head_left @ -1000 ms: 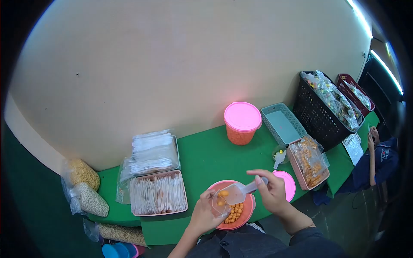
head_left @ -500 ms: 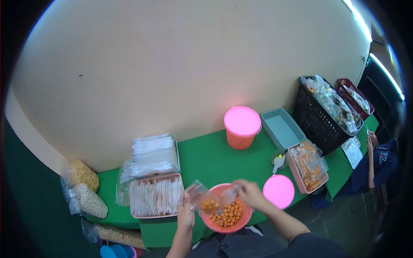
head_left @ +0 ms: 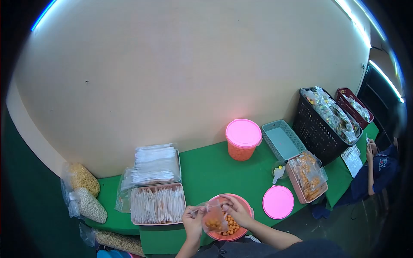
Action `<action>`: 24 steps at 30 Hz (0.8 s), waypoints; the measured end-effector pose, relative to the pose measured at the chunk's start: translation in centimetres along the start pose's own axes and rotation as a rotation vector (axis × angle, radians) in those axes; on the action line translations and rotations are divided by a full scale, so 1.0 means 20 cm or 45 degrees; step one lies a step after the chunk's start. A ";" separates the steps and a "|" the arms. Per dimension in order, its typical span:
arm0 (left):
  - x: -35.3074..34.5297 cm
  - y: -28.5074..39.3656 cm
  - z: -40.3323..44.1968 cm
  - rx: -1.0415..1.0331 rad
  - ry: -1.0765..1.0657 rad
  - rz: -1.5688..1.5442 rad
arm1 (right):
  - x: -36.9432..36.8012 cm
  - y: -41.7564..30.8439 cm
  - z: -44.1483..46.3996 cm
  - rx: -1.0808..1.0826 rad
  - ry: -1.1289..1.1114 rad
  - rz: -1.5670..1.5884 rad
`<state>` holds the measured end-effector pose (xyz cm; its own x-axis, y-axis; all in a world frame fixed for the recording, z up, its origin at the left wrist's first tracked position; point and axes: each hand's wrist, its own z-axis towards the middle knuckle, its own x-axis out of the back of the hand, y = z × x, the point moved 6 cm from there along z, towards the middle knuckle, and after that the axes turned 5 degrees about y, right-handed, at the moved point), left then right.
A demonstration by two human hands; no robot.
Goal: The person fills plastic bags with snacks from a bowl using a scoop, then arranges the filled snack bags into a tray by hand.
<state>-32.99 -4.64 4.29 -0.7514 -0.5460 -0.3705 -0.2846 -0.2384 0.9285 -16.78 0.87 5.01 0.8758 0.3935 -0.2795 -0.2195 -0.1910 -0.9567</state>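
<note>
A small clear plastic bag with orange-brown snack balls at its bottom hangs upright between my hands. My left hand pinches its left upper edge. My right hand has its fingers closed at the bag's upper right side. Right below is a pink bowl holding loose round orange snack balls, partly hidden by the bag and my right hand. Left of my left hand stands a tray packed with a row of flat white packets. The scoop seen earlier cannot be made out.
On the green table stand a pink-lidded tub, a loose pink lid, a teal basket, a tray of bagged snacks and a black basket. Filled sacks lie left. Another person is at right.
My right hand has gone from holding a clear scoop at the bag's mouth to gripping the bag itself. The view has tilted up slightly, so things appear lower.
</note>
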 end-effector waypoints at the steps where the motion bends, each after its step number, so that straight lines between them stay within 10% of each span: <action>1: -0.01 -0.01 -0.02 0.003 -0.005 0.001 | -0.04 -0.01 -0.01 0.048 -0.032 -0.026; 24: -0.10 0.02 -0.14 0.066 -0.240 0.198 | 0.03 -0.07 -0.11 0.193 0.048 -0.032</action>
<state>-29.91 -5.82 5.37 -0.8849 -0.4124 -0.2166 -0.1835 -0.1188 0.9758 -14.96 -0.63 6.27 0.8969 0.3616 -0.2547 -0.2571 -0.0425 -0.9655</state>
